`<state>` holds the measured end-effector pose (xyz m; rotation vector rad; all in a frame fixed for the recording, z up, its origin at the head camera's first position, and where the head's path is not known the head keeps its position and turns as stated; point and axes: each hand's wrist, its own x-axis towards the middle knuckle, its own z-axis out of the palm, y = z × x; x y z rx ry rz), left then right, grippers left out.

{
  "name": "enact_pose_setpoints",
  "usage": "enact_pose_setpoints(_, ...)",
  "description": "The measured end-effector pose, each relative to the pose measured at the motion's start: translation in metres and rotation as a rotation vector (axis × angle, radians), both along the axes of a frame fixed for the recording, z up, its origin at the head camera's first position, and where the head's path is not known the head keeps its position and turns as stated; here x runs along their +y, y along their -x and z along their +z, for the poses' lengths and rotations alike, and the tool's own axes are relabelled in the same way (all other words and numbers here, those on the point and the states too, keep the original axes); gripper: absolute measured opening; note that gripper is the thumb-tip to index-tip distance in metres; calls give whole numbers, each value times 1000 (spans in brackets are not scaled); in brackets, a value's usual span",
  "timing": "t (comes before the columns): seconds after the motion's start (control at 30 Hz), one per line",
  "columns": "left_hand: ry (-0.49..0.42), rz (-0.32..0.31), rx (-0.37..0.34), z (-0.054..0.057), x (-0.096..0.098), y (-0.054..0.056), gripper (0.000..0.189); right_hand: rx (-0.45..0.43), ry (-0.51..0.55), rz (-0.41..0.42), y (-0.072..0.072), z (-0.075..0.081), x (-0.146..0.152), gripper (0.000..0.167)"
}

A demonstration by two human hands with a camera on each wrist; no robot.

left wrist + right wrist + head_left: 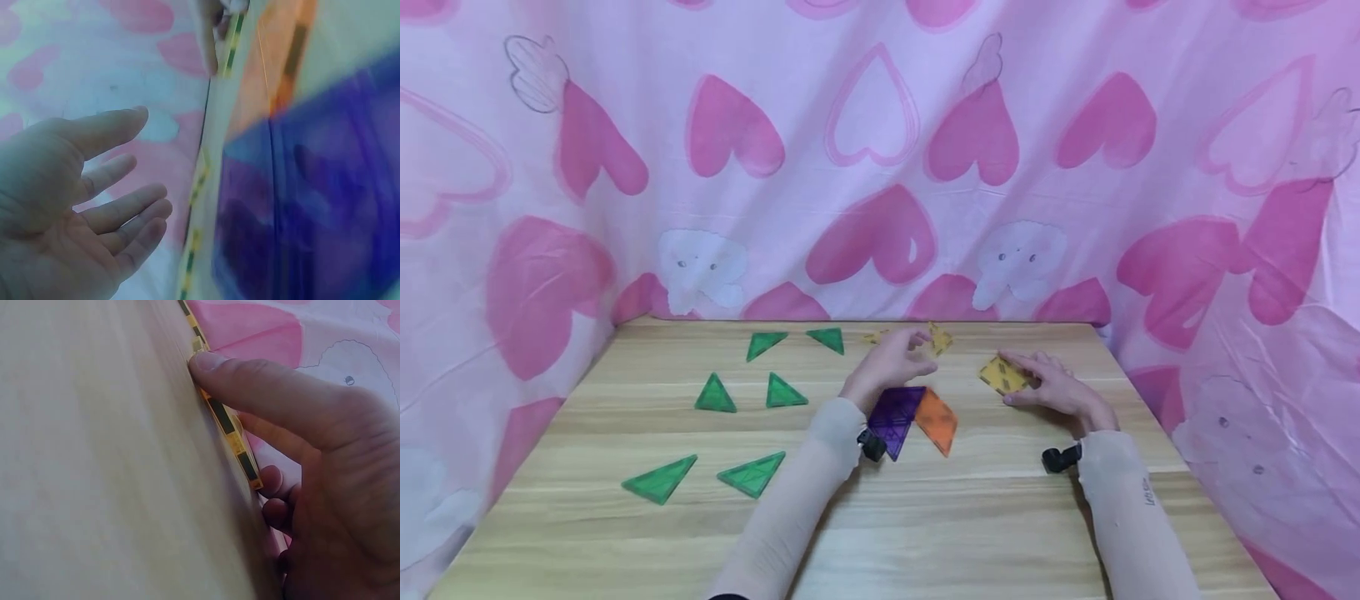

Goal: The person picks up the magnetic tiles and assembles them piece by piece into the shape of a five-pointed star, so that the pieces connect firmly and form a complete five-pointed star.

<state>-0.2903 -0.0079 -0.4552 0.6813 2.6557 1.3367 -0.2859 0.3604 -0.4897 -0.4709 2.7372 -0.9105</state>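
Note:
My right hand (1054,385) grips a yellow magnetic tile (996,375) lying on the table at the right. In the right wrist view the thumb touches one edge of that tile (228,428), with fingers at its other side. Over the middle of the table, my left hand (889,364) holds nothing, its fingers loosely bent, as the left wrist view also shows. Just in front of it lie purple tiles (901,408) touching an orange tile (937,421). Behind it are two small yellow triangular tiles, one at its right (940,339) and one partly hidden (874,337).
Several green triangular tiles lie apart in pairs on the left half of the table, such as a front one (662,481) and a back one (827,339). A pink heart-patterned curtain (872,292) stands along the table's back and sides.

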Motion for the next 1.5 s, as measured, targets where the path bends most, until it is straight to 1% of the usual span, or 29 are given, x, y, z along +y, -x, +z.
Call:
enact_pose_setpoints(0.1,-21,33,-32,-5,-14,0,56,-31,5,-4,-1,3,1,98)
enact_pose_setpoints(0.2,-27,48,-62,-9,-25,1,55,-31,-27,2,-2,6,2,97)
enact_pose_setpoints(0.23,-27,53,-61,-10,-28,2,55,-31,-34,6,-2,6,2,97)
enact_pose_setpoints(0.37,-26,80,-29,-12,-36,7,55,-3,-67,23,-1,7,1,98)
enact_pose_setpoints(0.5,-14,115,6,-16,-41,11,53,9,-71,33,0,6,-1,98)
enact_pose_setpoints(0.67,-6,166,42,-20,-42,12,49,-7,-55,27,1,6,0,97)
enact_pose_setpoints(0.77,15,188,45,-22,-42,11,49,-14,-44,25,0,8,1,101)
enact_pose_setpoints(0.9,41,201,30,-24,-42,10,51,-28,29,16,0,11,-2,106)
enact_pose_setpoints(1.03,60,196,24,-25,-43,9,51,-19,138,15,1,15,-15,103)
enact_pose_setpoints(1.17,79,189,30,-25,-44,10,53,-3,234,13,5,16,-38,99)
enact_pose_setpoints(1.33,80,190,13,-26,-44,10,59,29,306,15,11,15,-73,90)
enact_pose_setpoints(1.4,77,187,5,-26,-43,10,61,30,350,18,14,14,-84,85)
enact_pose_setpoints(1.5,80,179,12,-27,-43,9,61,19,425,38,19,11,-99,79)
